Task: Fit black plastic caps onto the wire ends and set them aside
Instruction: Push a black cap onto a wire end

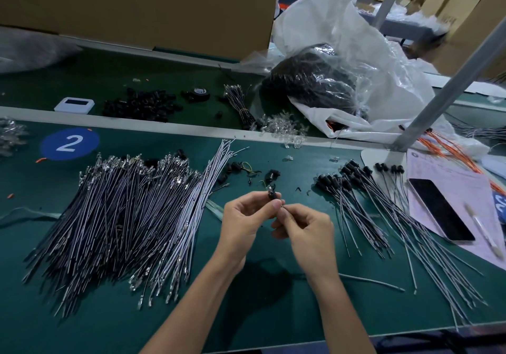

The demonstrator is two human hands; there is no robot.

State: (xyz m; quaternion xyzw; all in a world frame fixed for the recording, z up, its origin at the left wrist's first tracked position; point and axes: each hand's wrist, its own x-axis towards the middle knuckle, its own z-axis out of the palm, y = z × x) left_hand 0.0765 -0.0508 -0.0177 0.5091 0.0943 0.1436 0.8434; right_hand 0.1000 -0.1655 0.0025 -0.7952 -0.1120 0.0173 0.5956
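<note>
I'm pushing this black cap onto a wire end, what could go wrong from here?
The black cap sits only in the left hand's fingertip grip; it may slip and drop among the loose black pieces beyond.
The right hand pinches the wire near its tip, so a skewed push might bend it.
The capped wires fan out beside the phone; setting another down could nudge it.

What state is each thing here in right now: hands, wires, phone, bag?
Left hand: pinches a black cap.
Right hand: pinches a wire end beside the cap.
Uncapped wires: heaped loose, left.
Capped wires: fanned out, right.
Phone: screen dark, face up.
Plastic bag: open, crumpled.
</note>
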